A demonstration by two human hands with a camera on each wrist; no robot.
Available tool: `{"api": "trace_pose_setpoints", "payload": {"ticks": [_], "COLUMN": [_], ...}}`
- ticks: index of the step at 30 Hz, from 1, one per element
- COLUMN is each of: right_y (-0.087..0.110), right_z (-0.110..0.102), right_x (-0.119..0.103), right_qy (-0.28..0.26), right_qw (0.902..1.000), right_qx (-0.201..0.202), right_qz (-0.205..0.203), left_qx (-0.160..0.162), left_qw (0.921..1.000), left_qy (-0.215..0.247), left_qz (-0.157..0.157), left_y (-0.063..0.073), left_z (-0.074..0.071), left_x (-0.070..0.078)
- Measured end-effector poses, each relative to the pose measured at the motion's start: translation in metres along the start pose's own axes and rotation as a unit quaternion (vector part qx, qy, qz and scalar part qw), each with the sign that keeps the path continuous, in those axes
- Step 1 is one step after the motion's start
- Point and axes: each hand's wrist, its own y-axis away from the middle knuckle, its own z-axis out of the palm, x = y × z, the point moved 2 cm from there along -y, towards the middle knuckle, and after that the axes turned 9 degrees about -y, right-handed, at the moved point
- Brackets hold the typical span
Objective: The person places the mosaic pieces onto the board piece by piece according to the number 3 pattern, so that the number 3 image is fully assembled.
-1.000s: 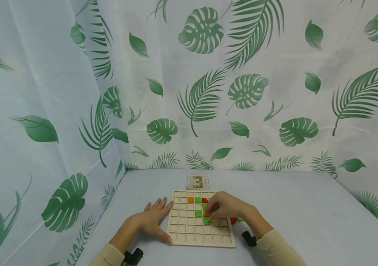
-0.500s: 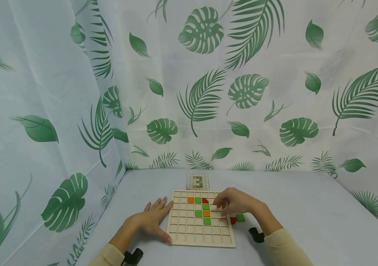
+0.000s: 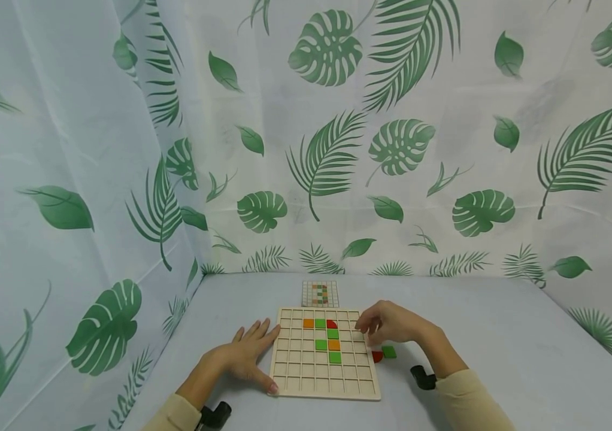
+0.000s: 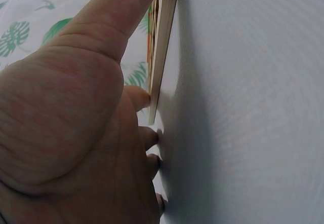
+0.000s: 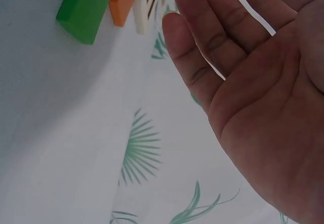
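Observation:
A pale wooden grid board [image 3: 303, 385] lies flat on the table. Several square tiles sit in its cells, among them a green tile [image 3: 335, 357] and an orange tile [image 3: 334, 345]; a red tile [image 3: 332, 324] has one rounded corner. My left hand [image 3: 247, 357] is spread beside the board, its thumb and index finger touching the left edge. Above the right edge hovers my right hand [image 3: 392, 323], fingers loosely bent and holding nothing. Close to it lie a loose red tile [image 3: 378, 357] and a green tile [image 3: 389, 352]; the right wrist view also has an orange tile [image 5: 123, 2].
Behind the board lies a small card [image 3: 320, 294] printed with a coloured grid pattern. A grey-white cloth covers the table [image 3: 473, 335]. Leaf-printed curtains [image 3: 424, 120] stand at the back and left.
My right hand has drawn back from the tiles at the board's middle to its right edge, uncovering the orange tile and the lower green tile. The left hand stays put.

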Motion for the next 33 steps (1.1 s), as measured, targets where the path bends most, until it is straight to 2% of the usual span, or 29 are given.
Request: {"api": "trace_pose_setpoints", "payload": {"ticks": [9, 18, 28, 33], "right_y": [0.005, 0.006, 0.009, 0.009], "right_z": [-0.002, -0.005, 0.0, 0.002], "right_x": [0.007, 0.01, 0.012, 0.012], "right_qy": [0.011, 0.014, 0.024, 0.032], "right_qw": [0.9997, 0.999, 0.9963, 0.9955], "right_qx": [0.003, -0.016, -0.028, -0.031], "right_qz": [0.023, 0.04, 0.078, 0.084], "left_qx": [0.001, 0.002, -0.001, -0.003], "left_qw": [1.0, 1.0, 1.0, 1.0], "left_qy": [-0.001, 0.005, -0.002, -0.001], "left_qz": [0.0, 0.001, -0.008, -0.01], "left_y": [0.001, 0.001, 0.0, 0.0], "left_z": [-0.001, -0.001, 0.0, -0.001], "left_x": [0.0, 0.0, 0.0, 0.001]}}
